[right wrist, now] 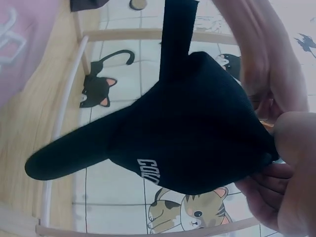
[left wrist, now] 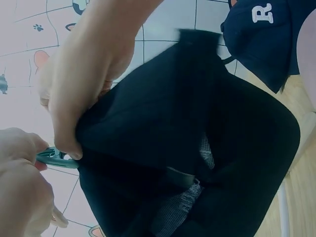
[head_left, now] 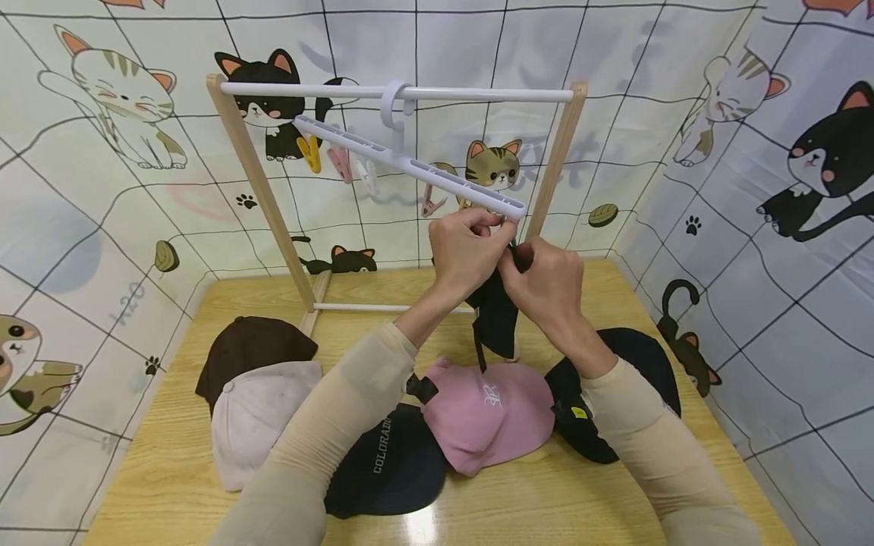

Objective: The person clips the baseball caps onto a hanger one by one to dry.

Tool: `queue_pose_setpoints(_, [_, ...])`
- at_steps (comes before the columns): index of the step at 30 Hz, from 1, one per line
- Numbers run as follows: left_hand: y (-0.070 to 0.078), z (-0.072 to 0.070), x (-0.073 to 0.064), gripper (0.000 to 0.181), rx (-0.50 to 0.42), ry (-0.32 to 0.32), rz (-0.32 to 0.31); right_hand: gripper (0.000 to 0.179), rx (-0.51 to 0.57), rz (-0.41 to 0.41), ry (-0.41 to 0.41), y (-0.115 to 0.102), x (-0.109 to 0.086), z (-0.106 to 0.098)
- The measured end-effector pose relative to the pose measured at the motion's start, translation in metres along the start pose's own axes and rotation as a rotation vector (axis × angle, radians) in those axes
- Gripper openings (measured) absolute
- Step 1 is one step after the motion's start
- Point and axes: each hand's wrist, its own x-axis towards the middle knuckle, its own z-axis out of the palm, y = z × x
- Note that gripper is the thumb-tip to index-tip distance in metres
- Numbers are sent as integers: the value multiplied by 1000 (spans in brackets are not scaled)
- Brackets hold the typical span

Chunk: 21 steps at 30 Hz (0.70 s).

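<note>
A pale hanger bar (head_left: 355,145) with clips hooks over the white rail of a wooden-sided rack and tilts down to the right. Below its right end, my left hand (head_left: 467,254) pinches a green clip (left wrist: 58,158), best seen in the left wrist view. Close beside it, my right hand (head_left: 549,280) grips the edge of a dark baseball cap (right wrist: 197,123). White letters, partly readable as "COLO", show on the cap in the right wrist view. The cap hangs down, its strap loose. The clip reaches the cap's edge; whether it bites the fabric I cannot tell.
On the wooden table (head_left: 532,493) lie a brown cap (head_left: 249,349), a pale cap (head_left: 266,409), a dark "COLORADO" cap (head_left: 389,470), a pink cap (head_left: 488,417) and a dark cap (head_left: 638,360). Yellow (head_left: 309,154) and pink (head_left: 339,164) clips hang from the hanger's left half.
</note>
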Motion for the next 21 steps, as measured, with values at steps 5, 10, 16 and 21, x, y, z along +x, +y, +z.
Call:
queue_pose_setpoints(5, [-1, 1, 0, 16, 26, -3, 44, 30, 60, 47, -21, 0, 1, -2])
queue_pose_setpoints(10, [-2, 2, -1, 17, 57, -9, 78, 33, -47, -38, -3, -3, 0, -2])
queue_pose_setpoints(16, [-3, 2, -3, 18, 73, -18, 80, 36, -128, -95, 25, -3, 0, -2])
queue_pose_setpoints(21, [-4, 2, -3, 18, 87, -25, 65, 39, -123, -101, 14, -2, 2, -3])
